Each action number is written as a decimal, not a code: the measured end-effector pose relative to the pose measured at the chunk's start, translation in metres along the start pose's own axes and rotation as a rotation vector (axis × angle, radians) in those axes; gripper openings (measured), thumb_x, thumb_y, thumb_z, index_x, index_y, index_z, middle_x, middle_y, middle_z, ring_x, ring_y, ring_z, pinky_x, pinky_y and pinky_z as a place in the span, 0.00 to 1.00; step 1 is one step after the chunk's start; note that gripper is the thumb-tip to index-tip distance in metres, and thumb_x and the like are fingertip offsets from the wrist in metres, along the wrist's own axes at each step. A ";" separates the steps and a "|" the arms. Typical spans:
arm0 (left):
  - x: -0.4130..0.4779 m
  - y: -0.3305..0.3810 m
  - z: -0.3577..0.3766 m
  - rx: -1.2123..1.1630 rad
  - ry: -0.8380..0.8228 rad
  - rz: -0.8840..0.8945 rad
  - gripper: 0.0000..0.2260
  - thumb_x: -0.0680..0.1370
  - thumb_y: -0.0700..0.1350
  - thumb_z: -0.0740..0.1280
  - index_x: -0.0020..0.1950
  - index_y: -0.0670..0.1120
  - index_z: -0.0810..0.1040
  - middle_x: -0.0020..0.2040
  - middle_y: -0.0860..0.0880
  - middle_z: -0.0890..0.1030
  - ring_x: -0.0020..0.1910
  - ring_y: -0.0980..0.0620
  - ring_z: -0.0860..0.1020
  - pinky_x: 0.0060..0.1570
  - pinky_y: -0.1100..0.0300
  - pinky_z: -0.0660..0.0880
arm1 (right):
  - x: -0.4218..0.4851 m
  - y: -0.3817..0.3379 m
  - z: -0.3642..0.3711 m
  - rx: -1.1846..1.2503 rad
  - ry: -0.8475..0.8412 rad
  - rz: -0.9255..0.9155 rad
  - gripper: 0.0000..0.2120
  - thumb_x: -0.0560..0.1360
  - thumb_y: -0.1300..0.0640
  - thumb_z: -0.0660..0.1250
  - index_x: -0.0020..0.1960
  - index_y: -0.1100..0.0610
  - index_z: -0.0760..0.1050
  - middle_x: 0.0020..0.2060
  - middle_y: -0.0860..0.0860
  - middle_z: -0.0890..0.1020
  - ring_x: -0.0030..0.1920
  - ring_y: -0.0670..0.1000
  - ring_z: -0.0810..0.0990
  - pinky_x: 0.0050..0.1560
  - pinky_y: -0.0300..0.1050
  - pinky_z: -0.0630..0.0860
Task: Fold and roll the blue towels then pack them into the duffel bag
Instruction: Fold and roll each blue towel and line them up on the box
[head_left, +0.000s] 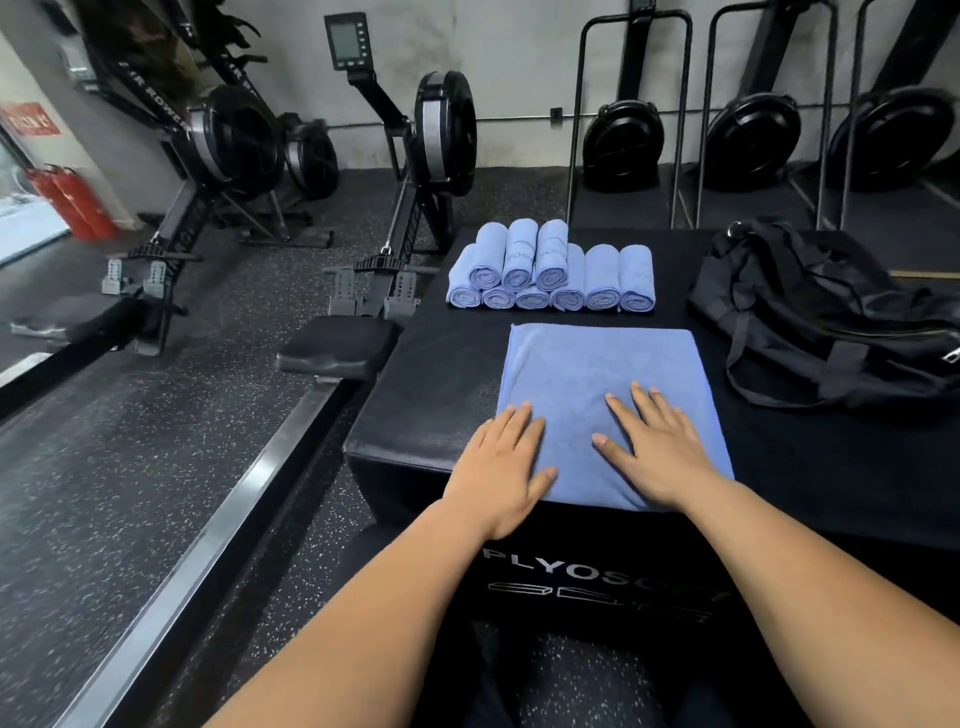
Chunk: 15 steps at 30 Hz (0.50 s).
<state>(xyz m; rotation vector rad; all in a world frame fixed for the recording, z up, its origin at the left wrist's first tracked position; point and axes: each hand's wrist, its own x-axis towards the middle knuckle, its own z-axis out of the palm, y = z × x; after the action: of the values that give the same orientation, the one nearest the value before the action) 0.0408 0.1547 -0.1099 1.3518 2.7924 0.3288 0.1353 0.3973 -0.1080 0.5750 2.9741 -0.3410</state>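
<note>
A folded blue towel (597, 374) lies flat on the black plyo box (431, 374), its near edge at the box's front edge. My left hand (498, 467) presses flat on the towel's near left corner, partly over the box top. My right hand (660, 447) lies flat with spread fingers on the towel's near right part. Behind the towel, several rolled blue towels (550, 275) are stacked in two layers. The black duffel bag (831, 322) sits on the box at the right, slumped, with straps hanging loose.
Rowing machines stand to the left, one with its seat (337, 348) and rail right beside the box. More black machines (753, 140) line the back wall. Red fire extinguishers (72, 202) stand at far left. Speckled rubber floor surrounds the box.
</note>
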 end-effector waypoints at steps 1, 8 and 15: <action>0.002 -0.001 0.003 0.077 -0.082 -0.001 0.33 0.86 0.64 0.50 0.86 0.47 0.50 0.87 0.47 0.46 0.85 0.49 0.44 0.83 0.49 0.47 | -0.004 0.008 0.000 0.008 0.023 -0.026 0.38 0.80 0.27 0.47 0.85 0.41 0.47 0.85 0.48 0.42 0.84 0.52 0.40 0.83 0.54 0.43; 0.013 0.012 0.000 0.204 0.027 -0.028 0.33 0.83 0.62 0.41 0.82 0.47 0.60 0.84 0.45 0.58 0.84 0.45 0.52 0.82 0.47 0.44 | -0.052 0.087 0.003 0.129 0.458 0.061 0.25 0.82 0.39 0.57 0.67 0.52 0.81 0.70 0.54 0.78 0.71 0.58 0.71 0.73 0.57 0.68; 0.031 0.035 0.018 0.058 -0.116 -0.001 0.33 0.85 0.67 0.45 0.87 0.53 0.44 0.86 0.48 0.39 0.84 0.50 0.36 0.82 0.50 0.38 | -0.107 0.104 0.006 0.284 0.614 0.215 0.06 0.78 0.46 0.72 0.47 0.48 0.84 0.55 0.46 0.81 0.61 0.54 0.72 0.59 0.56 0.72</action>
<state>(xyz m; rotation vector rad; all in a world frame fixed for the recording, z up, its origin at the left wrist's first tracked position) 0.0501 0.2034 -0.1182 1.3352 2.7275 0.1644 0.2737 0.4514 -0.1206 1.2163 3.4009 -0.6812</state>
